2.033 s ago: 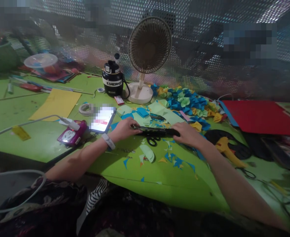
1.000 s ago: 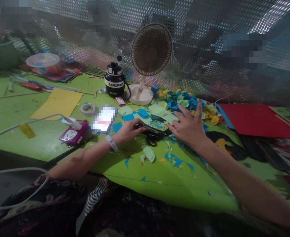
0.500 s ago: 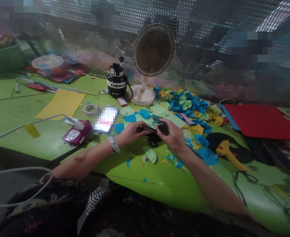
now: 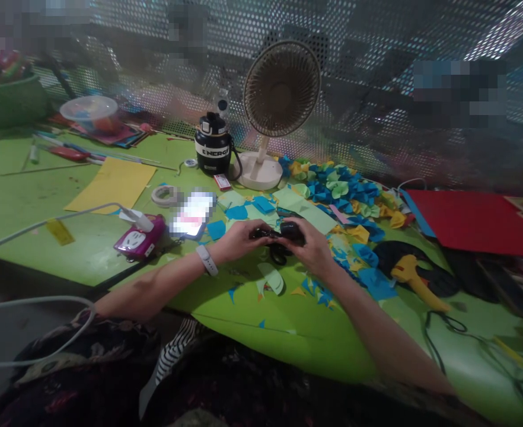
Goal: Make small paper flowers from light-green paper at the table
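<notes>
Item: my left hand [image 4: 244,240] and right hand [image 4: 311,249], both closed around black-handled scissors [image 4: 278,256], just right of my smartphone [image 4: 190,214]; a fumbled grip could drop the blades onto it or the paper scraps [image 4: 270,277].

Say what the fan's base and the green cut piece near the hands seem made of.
The fan's base looks like smooth off-white moulded plastic, given its rounded form. The green cut piece looks like matte paper, flat with crisp edges; card is possible.
</notes>
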`<state>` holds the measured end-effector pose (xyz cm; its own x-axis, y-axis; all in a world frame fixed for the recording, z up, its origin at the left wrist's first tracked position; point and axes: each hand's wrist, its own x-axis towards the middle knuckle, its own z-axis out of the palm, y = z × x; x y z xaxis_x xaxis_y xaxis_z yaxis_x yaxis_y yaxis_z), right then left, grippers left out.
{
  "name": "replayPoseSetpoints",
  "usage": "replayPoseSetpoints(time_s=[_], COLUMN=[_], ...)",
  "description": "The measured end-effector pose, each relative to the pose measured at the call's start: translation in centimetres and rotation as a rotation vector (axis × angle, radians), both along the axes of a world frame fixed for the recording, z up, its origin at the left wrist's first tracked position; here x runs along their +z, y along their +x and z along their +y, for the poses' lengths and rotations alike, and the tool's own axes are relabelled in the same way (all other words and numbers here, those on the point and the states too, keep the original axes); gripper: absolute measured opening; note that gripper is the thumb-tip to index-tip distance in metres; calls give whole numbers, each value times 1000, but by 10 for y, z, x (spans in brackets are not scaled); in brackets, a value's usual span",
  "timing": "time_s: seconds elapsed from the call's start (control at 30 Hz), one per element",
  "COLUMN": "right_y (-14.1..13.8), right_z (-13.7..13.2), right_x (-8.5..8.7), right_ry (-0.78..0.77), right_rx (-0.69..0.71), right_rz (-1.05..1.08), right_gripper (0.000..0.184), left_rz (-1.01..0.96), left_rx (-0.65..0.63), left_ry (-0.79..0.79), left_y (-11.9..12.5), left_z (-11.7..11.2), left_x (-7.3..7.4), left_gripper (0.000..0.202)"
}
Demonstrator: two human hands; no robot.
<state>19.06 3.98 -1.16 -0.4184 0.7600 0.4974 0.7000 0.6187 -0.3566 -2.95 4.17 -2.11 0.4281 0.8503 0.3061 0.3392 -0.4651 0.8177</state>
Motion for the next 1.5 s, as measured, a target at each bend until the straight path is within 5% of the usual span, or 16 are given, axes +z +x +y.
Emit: replayPoseSetpoints(time_s=[0.5, 0.67, 0.8, 0.9, 1.0, 1.17, 1.5], right_y=[-2, -2, 6, 21, 40, 64, 65], right_z=[2, 0, -7, -11, -13, -16, -18], right_x=[-5, -3, 14, 26, 26, 13, -1], right_ry=[-82, -87, -99, -91, -87, -92, -119], right_rx=[164, 97, -7, -50, -85, -153, -204], right_rz=[-72, -104, -105, -193, -294, -376, -445], right_gripper=[59, 54, 54, 53, 53, 54, 53], left_rz=[-93, -217, -223, -113, 109, 339, 470], left_rx=[-44, -96, 37, 180, 76, -173, -196], left_ry=[22, -67, -79, -21, 14, 52, 25], left_y=[1, 2, -4, -12, -14, -7, 4], left_z=[2, -5, -7, 0, 4, -3, -15], left_x=[-7, 2, 15, 18, 16, 10, 3], left_gripper=[25, 42, 64, 46, 23, 23, 22])
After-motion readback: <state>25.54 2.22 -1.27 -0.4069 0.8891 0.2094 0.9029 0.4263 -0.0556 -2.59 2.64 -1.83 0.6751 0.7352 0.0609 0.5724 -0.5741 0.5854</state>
